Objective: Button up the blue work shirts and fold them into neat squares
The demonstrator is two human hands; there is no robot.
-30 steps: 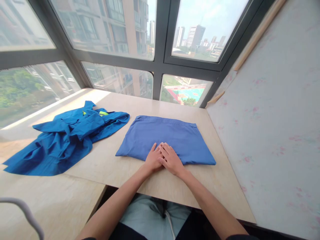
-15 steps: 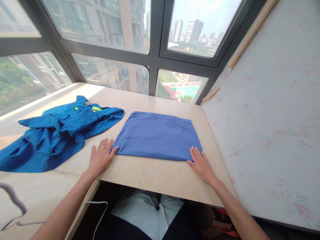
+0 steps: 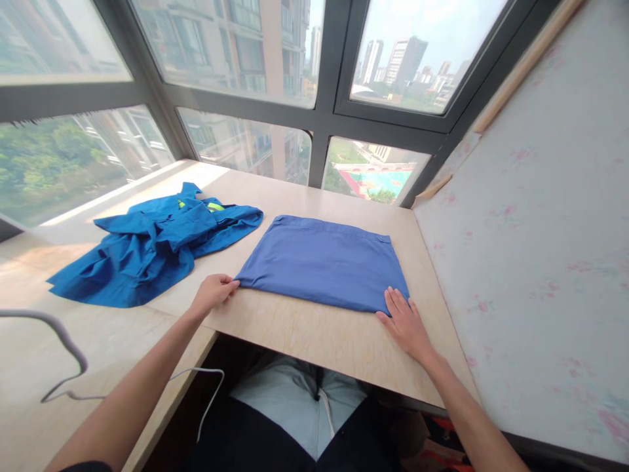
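A folded blue garment [image 3: 322, 262] lies flat on the pale tabletop, its wider edge toward me. At its near left corner, my left hand [image 3: 216, 292] pinches the cloth between thumb and fingers, pulling the corner out to a point. My right hand [image 3: 403, 321] rests flat on the near right corner with the fingers stretched out. Farther left, a crumpled brighter-blue garment [image 3: 142, 252] with yellow-green strips lies loosely heaped, apart from both hands.
The pale table [image 3: 295, 328] runs back to dark-framed windows [image 3: 322, 131]. A flowered wall [image 3: 531, 229] borders it on the right. A grey cable [image 3: 63, 337] curls over the left part, and a thin white cord [image 3: 211, 370] hangs past the edge.
My left hand has gone from lying spread beside the corner to pinching it, drawing it slightly outward. My right hand stays flat on its corner. The view has shifted to the left.
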